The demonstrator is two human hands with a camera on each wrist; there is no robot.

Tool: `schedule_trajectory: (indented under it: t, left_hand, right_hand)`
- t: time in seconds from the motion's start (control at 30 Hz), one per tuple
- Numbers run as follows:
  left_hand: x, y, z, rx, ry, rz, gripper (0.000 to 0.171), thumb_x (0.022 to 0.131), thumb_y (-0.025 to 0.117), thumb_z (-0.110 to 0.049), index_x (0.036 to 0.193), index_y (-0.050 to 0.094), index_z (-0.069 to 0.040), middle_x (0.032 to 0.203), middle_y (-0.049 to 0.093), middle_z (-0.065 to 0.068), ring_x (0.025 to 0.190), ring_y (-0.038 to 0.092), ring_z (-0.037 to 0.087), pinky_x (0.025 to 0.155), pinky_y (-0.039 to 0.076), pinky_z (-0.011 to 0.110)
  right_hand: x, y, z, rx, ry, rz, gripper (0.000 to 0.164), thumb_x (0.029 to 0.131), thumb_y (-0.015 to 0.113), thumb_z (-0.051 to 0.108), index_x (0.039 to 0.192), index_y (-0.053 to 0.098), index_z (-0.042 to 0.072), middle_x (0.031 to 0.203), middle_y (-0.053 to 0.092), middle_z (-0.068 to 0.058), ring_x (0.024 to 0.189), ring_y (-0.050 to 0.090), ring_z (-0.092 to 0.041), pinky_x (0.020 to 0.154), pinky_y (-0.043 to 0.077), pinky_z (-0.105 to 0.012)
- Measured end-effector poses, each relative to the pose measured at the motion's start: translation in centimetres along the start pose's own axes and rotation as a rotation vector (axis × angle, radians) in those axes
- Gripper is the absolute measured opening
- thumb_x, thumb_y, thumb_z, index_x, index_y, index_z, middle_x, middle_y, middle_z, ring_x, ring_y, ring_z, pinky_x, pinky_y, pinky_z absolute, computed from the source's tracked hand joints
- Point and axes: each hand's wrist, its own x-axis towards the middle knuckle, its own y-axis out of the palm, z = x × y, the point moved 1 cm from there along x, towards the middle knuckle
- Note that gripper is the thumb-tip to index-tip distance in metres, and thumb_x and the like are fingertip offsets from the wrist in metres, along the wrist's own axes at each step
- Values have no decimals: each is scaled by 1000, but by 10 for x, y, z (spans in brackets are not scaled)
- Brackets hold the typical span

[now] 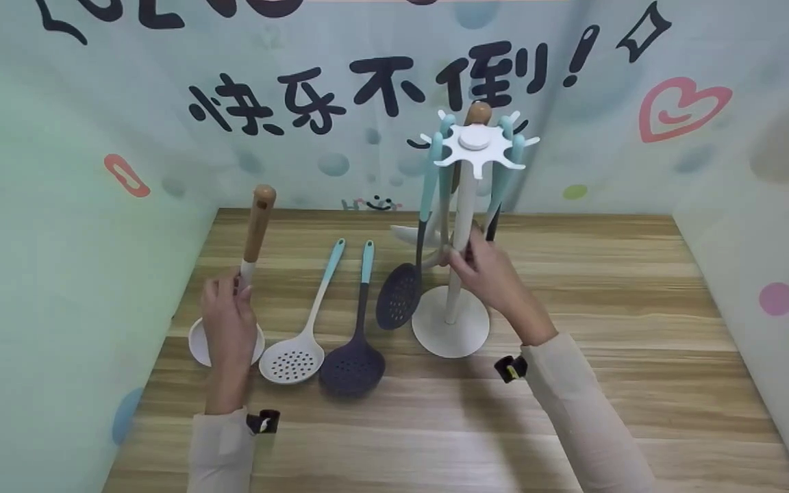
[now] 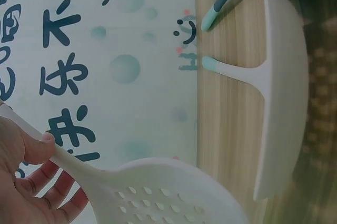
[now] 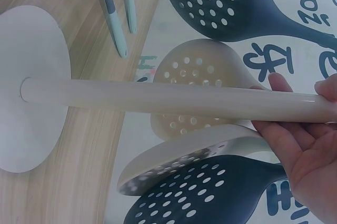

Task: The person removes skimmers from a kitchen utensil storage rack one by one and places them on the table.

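Note:
My left hand (image 1: 229,318) holds a white skimmer with a wooden handle (image 1: 258,226) by its white neck. Its perforated bowl (image 2: 158,195) shows in the left wrist view. My right hand (image 1: 487,270) grips the white post of a rotating utensil rack (image 1: 465,212) partway up, thumb and fingers on opposite sides. From the rack's star-shaped top hang several utensils, among them a dark skimmer (image 1: 398,294) with a mint handle and a white skimmer (image 3: 192,66). On the table between the hands lie a white skimmer (image 1: 292,357) and a dark skimmer (image 1: 352,368), both with mint handle tips.
The wood-grain table (image 1: 593,404) is enclosed by a printed cloth backdrop (image 1: 367,157) behind and pale side panels. The rack's round white base (image 1: 435,335) stands right of the dark skimmer on the table.

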Motion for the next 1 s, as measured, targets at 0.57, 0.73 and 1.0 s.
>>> schedule_trajectory:
  t: [0.57,0.73,1.0]
  left_hand:
    - [-1,13,23,53,-41,84,27,94,51,-10,120,50,-1,110,49,22,103,46,38,85,40,48]
    - [-2,16,25,57,-50,104,27,94,51,-11,118,50,2,108,49,23,99,48,38,82,41,49]
    - [0,25,36,31,-92,149,27,95,49,-6,120,49,3,109,51,23,100,54,39,86,45,48]
  right_hand:
    - [0,0,1,2,22,14,31,95,46,18,119,42,-1,90,68,-14,86,66,-25,76,53,-44]
    - [0,1,-1,-1,25,15,32,96,45,19,120,42,0,89,68,-13,87,66,-25,77,52,-45]
    - [0,1,0,12,31,6,30,96,47,19,119,44,0,90,68,-13,87,66,-25,77,53,-44]
